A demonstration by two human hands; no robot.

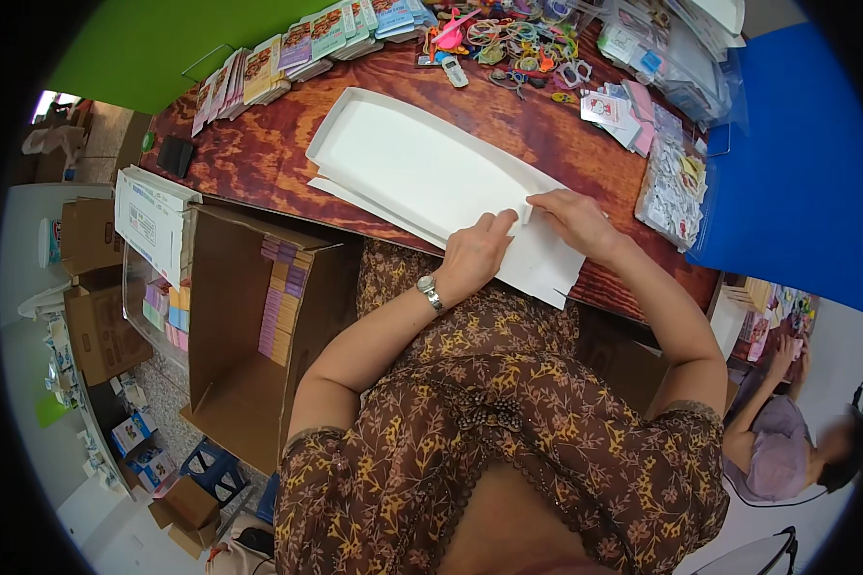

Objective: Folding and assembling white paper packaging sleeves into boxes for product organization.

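White card box (403, 144) lies on the red-brown wooden table (268, 158), right in front of the person. Its far left end has its walls up, but the flap (539, 266) at the near right end lies flat. The right hand (577, 222) pinches the card by that corner. The left hand (474, 257) has bent fingers touching the card beside it; I can't tell if they grip. It looks like the corner fold is being made. The next move seems to need a firm, neat bend, keeping the thin card uncrumpled.
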